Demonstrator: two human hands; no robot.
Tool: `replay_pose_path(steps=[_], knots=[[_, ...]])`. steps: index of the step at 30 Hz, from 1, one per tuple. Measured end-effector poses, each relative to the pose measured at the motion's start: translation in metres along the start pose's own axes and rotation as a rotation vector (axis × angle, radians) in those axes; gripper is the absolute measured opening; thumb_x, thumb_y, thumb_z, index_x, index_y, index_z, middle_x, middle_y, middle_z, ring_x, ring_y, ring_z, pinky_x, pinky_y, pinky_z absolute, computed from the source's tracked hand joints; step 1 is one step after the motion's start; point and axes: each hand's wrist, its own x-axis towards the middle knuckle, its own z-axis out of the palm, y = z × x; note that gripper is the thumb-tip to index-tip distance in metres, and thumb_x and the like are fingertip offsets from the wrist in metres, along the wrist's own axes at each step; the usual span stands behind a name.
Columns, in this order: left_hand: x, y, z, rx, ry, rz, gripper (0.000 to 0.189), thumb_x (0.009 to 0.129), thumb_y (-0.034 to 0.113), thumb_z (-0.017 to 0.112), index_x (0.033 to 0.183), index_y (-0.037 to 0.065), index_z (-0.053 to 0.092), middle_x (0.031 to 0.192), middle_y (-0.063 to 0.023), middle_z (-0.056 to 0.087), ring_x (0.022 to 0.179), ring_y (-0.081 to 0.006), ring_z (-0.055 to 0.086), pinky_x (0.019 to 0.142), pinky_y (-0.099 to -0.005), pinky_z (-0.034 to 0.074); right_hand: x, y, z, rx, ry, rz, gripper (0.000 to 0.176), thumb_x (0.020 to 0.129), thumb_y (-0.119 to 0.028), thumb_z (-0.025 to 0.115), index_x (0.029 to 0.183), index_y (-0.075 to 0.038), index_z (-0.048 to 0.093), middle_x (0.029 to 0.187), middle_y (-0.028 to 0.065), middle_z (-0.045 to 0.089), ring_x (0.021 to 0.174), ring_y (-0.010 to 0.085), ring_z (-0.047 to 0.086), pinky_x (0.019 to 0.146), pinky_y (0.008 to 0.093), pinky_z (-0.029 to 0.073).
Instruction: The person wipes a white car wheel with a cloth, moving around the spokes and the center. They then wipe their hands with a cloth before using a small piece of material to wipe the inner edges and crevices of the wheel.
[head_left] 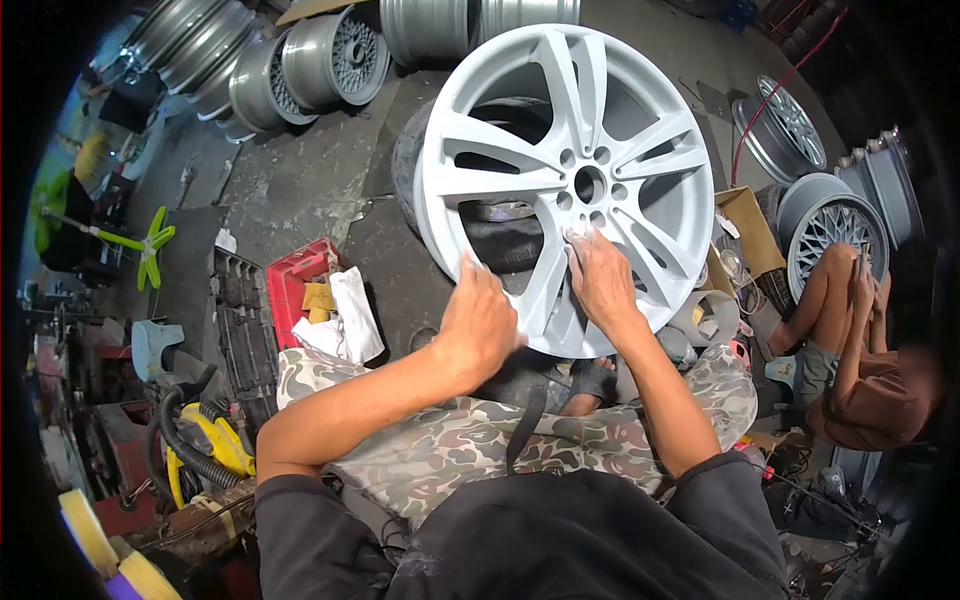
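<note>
A large whitish-grey alloy wheel rim (478, 185) with paired spokes leans in front of me, its face tilted up toward me. At its lower left edge, my left hand (478, 318) has its fingers curled over the outer lip. My right hand (603, 278) presses its bunched fingertips onto a lower spoke, just below the bolt holes. Anything under those fingertips is too small or hidden to make out. Behind the rim, a dark tyre (408, 165) shows at the left and through the gaps.
On the left stand a red crate (285, 290) with white cloth (350, 315), a green fan (150, 245) and a yellow machine (215, 440). More wheels (335, 60) line the back. At right, another person (870, 390) sits beside a mesh-spoked wheel (838, 240).
</note>
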Motion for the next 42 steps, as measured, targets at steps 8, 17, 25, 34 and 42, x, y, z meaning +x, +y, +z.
replay_pose_path(steps=[8, 17, 25, 34, 42], knots=[[0.002, -0.056, -0.018, -0.618, 0.413, 0.079, 0.038, 0.093, 0.036, 0.073, 0.094, -0.002, 0.078, 0.094, -0.0199, 0.075, 0.087, -0.0393, 0.071, 0.081, -0.0469, 0.057, 0.036, -0.003, 0.027, 0.032, -0.029, 0.115, 0.024, 0.092, -0.005, 0.06, 0.113, 0.002, 0.07, 0.099, 0.0246, 0.068, 0.092, 0.0452, 0.067, 0.081, 0.0526, 0.053], [-0.007, -0.104, -0.036, -0.687, 0.678, -0.113, 0.027, 0.094, 0.024, 0.071, 0.096, -0.002, 0.078, 0.095, -0.0174, 0.075, 0.083, -0.0344, 0.07, 0.08, -0.0422, 0.054, 0.032, -0.005, 0.015, 0.162, -0.028, 0.066, 0.025, 0.095, -0.004, 0.058, 0.117, 0.003, 0.068, 0.107, 0.0276, 0.067, 0.097, 0.0465, 0.066, 0.084, 0.0524, 0.052], [0.003, -0.106, -0.028, -0.658, 0.779, -0.085, 0.025, 0.094, 0.023, 0.072, 0.097, -0.001, 0.076, 0.096, -0.0179, 0.072, 0.085, -0.0365, 0.068, 0.081, -0.0442, 0.054, 0.042, 0.002, -0.006, 0.219, -0.19, 0.093, 0.026, 0.095, -0.006, 0.056, 0.117, 0.002, 0.067, 0.106, 0.025, 0.067, 0.097, 0.0459, 0.065, 0.085, 0.0517, 0.052], [0.022, -0.108, -0.014, -0.41, 0.915, -0.056, 0.025, 0.09, 0.022, 0.075, 0.104, 0.002, 0.074, 0.112, -0.0133, 0.07, 0.104, -0.0301, 0.065, 0.093, -0.041, 0.049, 0.035, -0.013, 0.016, 0.066, -0.04, 0.108, 0.025, 0.092, -0.001, 0.056, 0.114, 0.004, 0.068, 0.103, 0.0284, 0.067, 0.097, 0.0471, 0.065, 0.085, 0.0518, 0.052], [0.025, -0.105, -0.007, -0.283, 0.841, -0.119, 0.035, 0.09, 0.024, 0.076, 0.117, 0.002, 0.068, 0.119, -0.0136, 0.067, 0.114, -0.0287, 0.06, 0.098, -0.0429, 0.044, 0.049, -0.015, 0.014, 0.003, -0.097, 0.098, 0.02, 0.094, -0.004, 0.055, 0.107, 0.005, 0.068, 0.099, 0.0304, 0.067, 0.093, 0.0494, 0.065, 0.081, 0.0536, 0.051]])
